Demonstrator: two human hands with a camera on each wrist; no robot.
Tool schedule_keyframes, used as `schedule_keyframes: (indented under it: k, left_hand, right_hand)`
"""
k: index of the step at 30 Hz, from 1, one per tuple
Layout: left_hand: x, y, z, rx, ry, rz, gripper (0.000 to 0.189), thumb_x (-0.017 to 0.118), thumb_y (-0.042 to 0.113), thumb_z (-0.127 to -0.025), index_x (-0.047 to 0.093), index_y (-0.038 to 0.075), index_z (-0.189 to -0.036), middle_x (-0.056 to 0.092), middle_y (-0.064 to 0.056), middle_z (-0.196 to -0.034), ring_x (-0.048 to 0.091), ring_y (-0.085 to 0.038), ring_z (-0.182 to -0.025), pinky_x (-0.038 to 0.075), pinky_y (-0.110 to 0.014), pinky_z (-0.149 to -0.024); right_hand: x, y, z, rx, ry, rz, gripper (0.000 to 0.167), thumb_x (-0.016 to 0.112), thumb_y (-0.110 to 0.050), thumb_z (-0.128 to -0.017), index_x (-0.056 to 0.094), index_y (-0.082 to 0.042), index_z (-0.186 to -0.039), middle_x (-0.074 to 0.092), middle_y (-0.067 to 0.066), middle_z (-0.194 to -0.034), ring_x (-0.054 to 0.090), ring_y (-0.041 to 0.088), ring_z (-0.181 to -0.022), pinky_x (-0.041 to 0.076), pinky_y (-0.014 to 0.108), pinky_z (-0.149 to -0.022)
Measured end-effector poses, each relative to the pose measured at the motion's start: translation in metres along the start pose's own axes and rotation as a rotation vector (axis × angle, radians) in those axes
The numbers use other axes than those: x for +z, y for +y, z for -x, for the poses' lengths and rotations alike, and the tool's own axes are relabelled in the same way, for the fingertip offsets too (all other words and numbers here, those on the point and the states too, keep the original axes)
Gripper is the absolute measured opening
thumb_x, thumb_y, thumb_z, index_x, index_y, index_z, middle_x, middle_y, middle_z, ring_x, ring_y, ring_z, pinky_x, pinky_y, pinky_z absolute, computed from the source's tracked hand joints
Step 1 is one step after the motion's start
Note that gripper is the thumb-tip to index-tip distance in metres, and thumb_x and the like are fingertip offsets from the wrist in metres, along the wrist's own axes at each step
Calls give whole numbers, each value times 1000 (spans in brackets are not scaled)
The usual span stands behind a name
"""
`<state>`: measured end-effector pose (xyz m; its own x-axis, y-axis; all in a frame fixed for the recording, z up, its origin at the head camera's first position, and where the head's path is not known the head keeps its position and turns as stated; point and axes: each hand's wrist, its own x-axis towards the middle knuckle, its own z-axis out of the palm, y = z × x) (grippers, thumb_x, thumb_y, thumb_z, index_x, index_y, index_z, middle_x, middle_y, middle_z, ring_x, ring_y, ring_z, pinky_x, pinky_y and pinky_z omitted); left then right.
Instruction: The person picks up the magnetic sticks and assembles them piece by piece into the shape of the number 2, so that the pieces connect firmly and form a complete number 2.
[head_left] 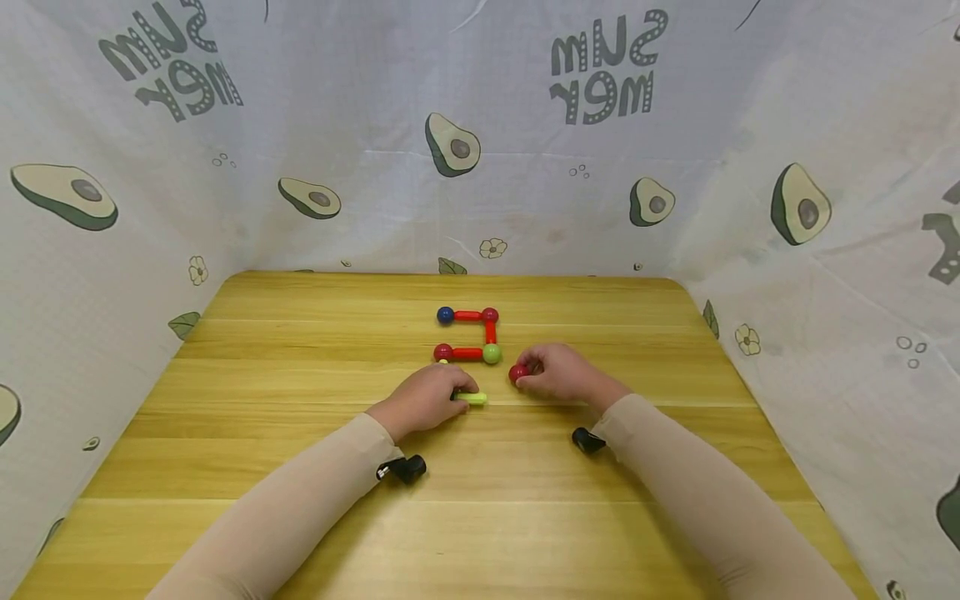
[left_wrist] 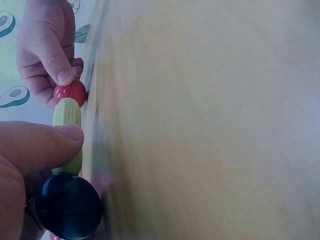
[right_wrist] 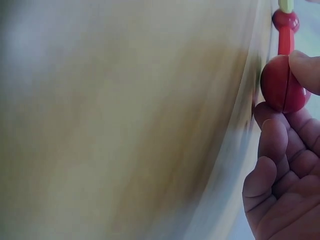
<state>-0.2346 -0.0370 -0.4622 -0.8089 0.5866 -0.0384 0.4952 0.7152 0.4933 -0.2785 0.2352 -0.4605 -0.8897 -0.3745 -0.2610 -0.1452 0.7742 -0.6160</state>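
Observation:
My left hand [head_left: 427,398] holds a yellow-green rod [head_left: 472,399], its thumb lying on the rod in the left wrist view. A dark blue ball [left_wrist: 69,206] sits at the rod's near end, mostly hidden under the hand in the head view. Between thumb and fingers, my right hand [head_left: 562,372] pinches a red ball [head_left: 518,373]. In the head view this ball stands a little apart from the rod's free tip. Just beyond both hands lies a linked shape of red rods [head_left: 468,316] and balls. Another yellow-green piece [head_left: 443,362] shows beside its near-left red ball [head_left: 443,352].
The linked shape has a blue ball [head_left: 446,315] at its far-left end, a red ball [head_left: 490,315] at its far-right corner and a green ball [head_left: 491,353] at its near-right corner. A wooden table [head_left: 300,333] lies beneath, with a printed curtain [head_left: 375,208] behind and beside it.

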Motion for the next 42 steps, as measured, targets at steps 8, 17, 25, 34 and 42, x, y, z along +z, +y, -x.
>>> schedule_keyframes:
  k: [8,17,25,34,42]
  left_hand:
    - [0,-2,-3,7,-8,-22,24,75,18,-99,77,15,-122,75,2,-122,68,-18,-116,52,-41,-108]
    - [-1,-2,-4,11,-18,-24,24,75,18,-99,77,14,-122,75,1,-122,68,-18,-115,53,-41,-108]
    - [-3,-1,-4,-5,-27,-15,24,75,18,-99,77,14,-122,76,1,-122,69,-18,-114,53,-41,-107]
    - [-2,-2,-6,0,-20,-17,22,76,18,-99,77,14,-121,76,2,-119,69,-16,-110,54,-40,-104]
    - [-4,0,-8,2,-23,-18,24,75,19,-99,76,14,-123,76,2,-122,69,-17,-114,54,-40,-107]
  right_hand:
    - [8,-4,4,-59,-2,-18,29,82,-29,-92,74,-12,-114,72,1,-97,63,19,-90,54,32,-82]
    - [14,-9,6,-109,-21,-9,27,82,-27,-94,74,-10,-113,72,0,-97,62,16,-89,54,31,-81]
    - [18,-15,8,-128,-32,-10,23,81,-23,-94,74,-10,-112,73,0,-97,64,15,-89,55,32,-83]
    - [21,-19,9,-144,-69,-31,21,80,-22,-95,74,-11,-112,73,-1,-99,64,15,-90,56,32,-85]
    - [22,-22,9,-125,-79,-34,21,80,-22,-95,74,-13,-113,73,-2,-100,63,15,-90,56,31,-85]
